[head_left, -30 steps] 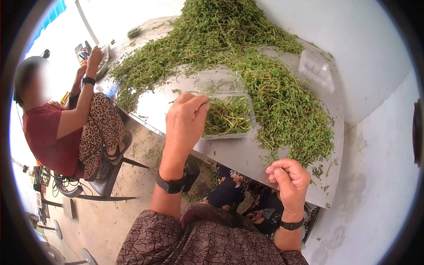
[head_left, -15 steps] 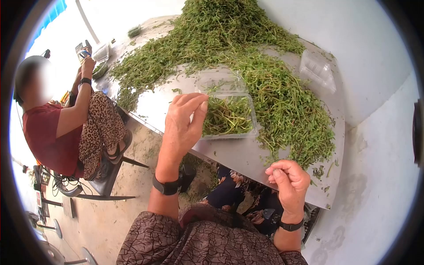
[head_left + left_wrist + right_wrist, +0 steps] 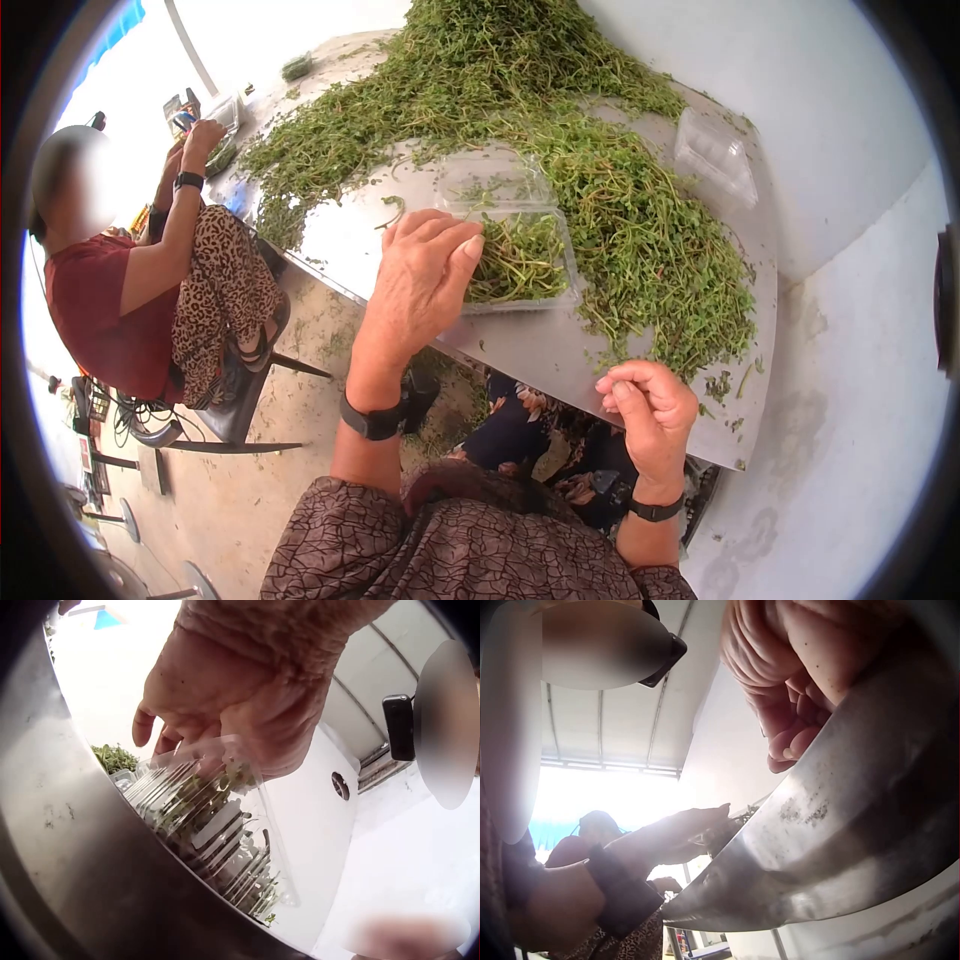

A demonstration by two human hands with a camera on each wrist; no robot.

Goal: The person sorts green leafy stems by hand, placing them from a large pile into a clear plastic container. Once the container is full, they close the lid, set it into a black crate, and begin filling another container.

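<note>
My left hand (image 3: 418,275) is over the left side of a clear plastic clamshell box (image 3: 572,262), fingers fairly straight and thumb at the rim. Leafy green stems (image 3: 522,258) lie in the box, and its transparent lid (image 3: 490,180) is folded back behind it. In the left wrist view, the ribbed wall of the box (image 3: 262,806) partly covers the fingers. My right hand (image 3: 655,415) stays near the table's front edge, to the right of the box. Its fingers are loosely curled with the thumb against them, and nothing shows between them.
A tall heap of green stems (image 3: 490,70) spreads over the metal table (image 3: 520,335), with a nearer mound (image 3: 660,260) right of the box. Stacked clear boxes (image 3: 715,160) stand by the wall. At left, another person (image 3: 115,300) sits handling a box on the table.
My left hand has dipped slightly and shifted around the box's left side, with its fingers bending a little. The right hand stays where it was. The seated person's hands have moved.
</note>
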